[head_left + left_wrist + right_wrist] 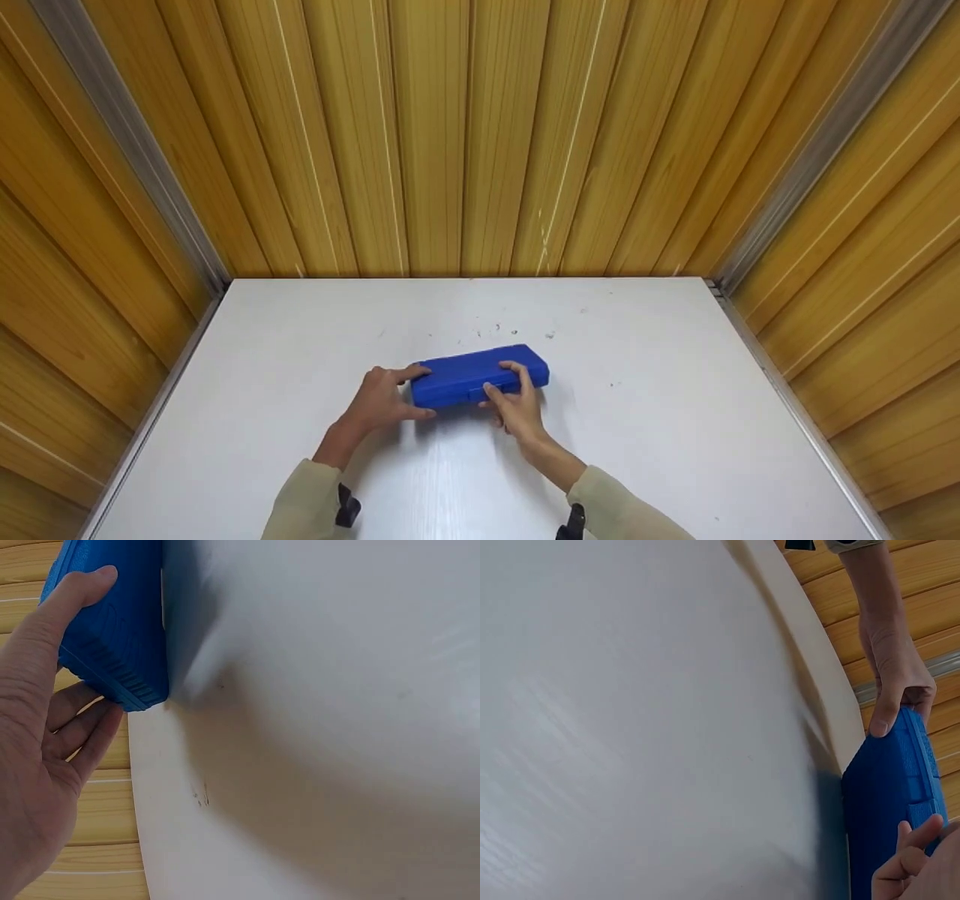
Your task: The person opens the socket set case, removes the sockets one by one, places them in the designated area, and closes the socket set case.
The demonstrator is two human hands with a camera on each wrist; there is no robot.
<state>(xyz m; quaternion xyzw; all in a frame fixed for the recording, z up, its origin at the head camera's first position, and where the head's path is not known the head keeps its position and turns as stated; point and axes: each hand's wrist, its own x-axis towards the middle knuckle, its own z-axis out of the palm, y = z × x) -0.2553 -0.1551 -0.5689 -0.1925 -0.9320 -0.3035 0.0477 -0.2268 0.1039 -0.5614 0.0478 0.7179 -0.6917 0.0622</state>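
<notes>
A long blue plastic case [461, 369] with a latch [477, 394] on its near side is at the middle of the white table. It looks closed and slightly slanted, its right end farther from me. My left hand [381, 399] grips its left end, thumb on the near side and fingers round the far side. In the left wrist view the ribbed end of the case [124, 637] shows beside the thumb. My right hand [523, 411] holds the case near the latch, thumb by the latch and a finger over the lid. Whether the case touches the table, I cannot tell.
The white table [637, 435] has small dark marks [514, 331] beyond the case. Yellow wood-patterned walls [435, 142] rise behind and on both sides, with grey metal posts [142, 135] at the corners.
</notes>
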